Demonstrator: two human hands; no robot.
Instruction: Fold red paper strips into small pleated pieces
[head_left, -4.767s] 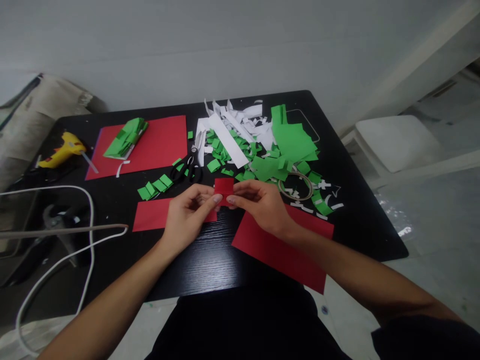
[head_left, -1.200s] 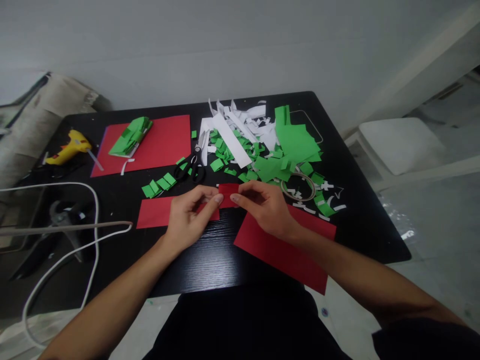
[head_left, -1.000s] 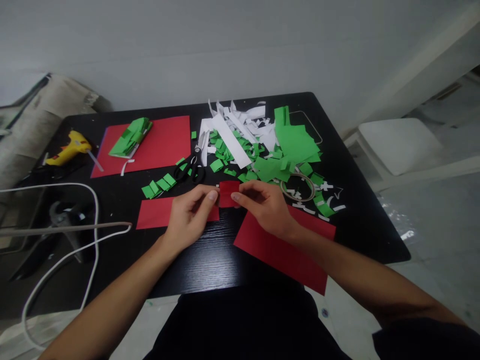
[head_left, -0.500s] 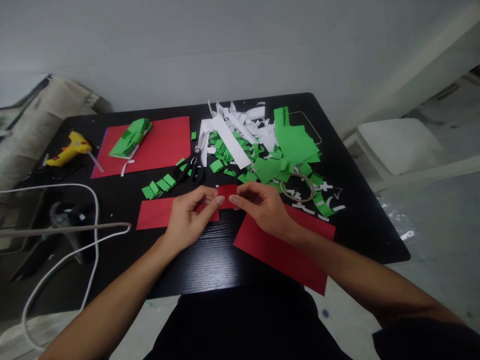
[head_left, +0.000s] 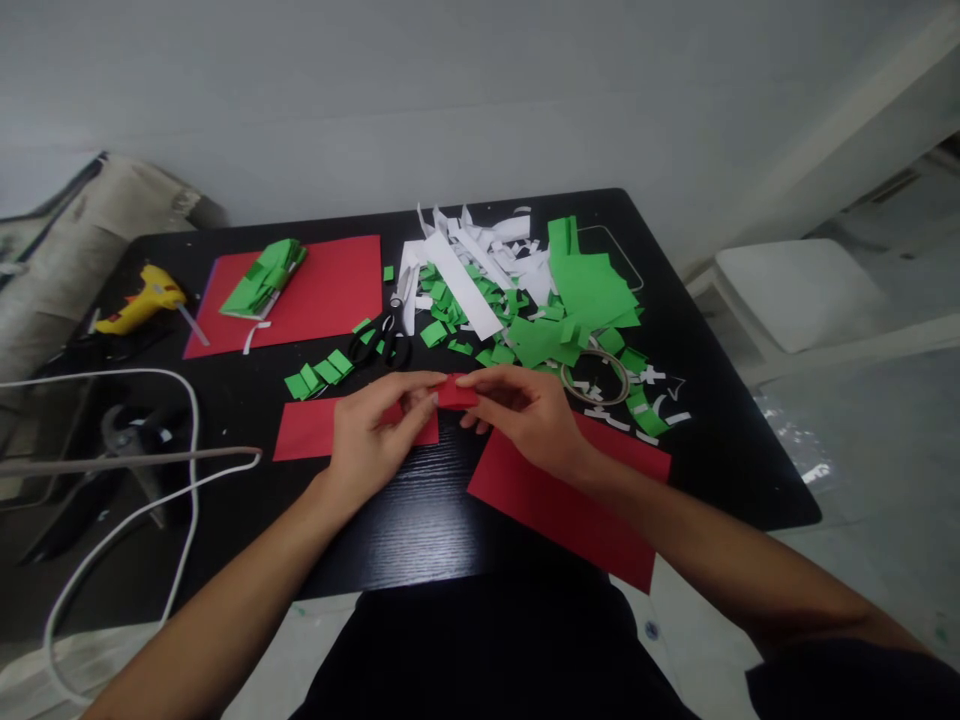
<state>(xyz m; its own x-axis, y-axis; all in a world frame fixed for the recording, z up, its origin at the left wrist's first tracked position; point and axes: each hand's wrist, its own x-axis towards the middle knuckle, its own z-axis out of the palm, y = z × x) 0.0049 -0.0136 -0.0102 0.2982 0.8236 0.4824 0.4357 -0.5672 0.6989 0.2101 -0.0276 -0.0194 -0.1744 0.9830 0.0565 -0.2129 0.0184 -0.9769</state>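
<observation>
Bench (head_left: 420,530): we had bare dark surface on our side of the red piece (head_left: 454,392).
Near red sheet (head_left: 592,500): it lay closer to us than the red piece and off to its right, one corner jutting past the bench edge.
Red strip (head_left: 306,430): it was flat, left of the red piece and slightly nearer us, partly covered by our left hand (head_left: 367,425).
Red piece: we held it in front of us, between our two hands, its longer side seeming to run left to right, from one to the other; neither hand was nearer, since both were on it.
Left grip: our thumb and fingers were clamped on its left end.
Right grip: our right hand (head_left: 540,420) was pinching its right part, forefinger on top and thumb on the near side; we could not tell how many layers were folded there.
Tape roll (head_left: 598,350): it rested to the right of the red piece, well apart.
Scissors (head_left: 384,335): we saw them beyond the red piece, to its left.
Green scraps (head_left: 540,340) and white strips (head_left: 463,280): they were heaped beyond the red piece, spreading to its right.
Glue gun (head_left: 142,300) and green bundle (head_left: 266,275): both sat far left of the red piece, the bundle on a large red sheet (head_left: 330,290).
</observation>
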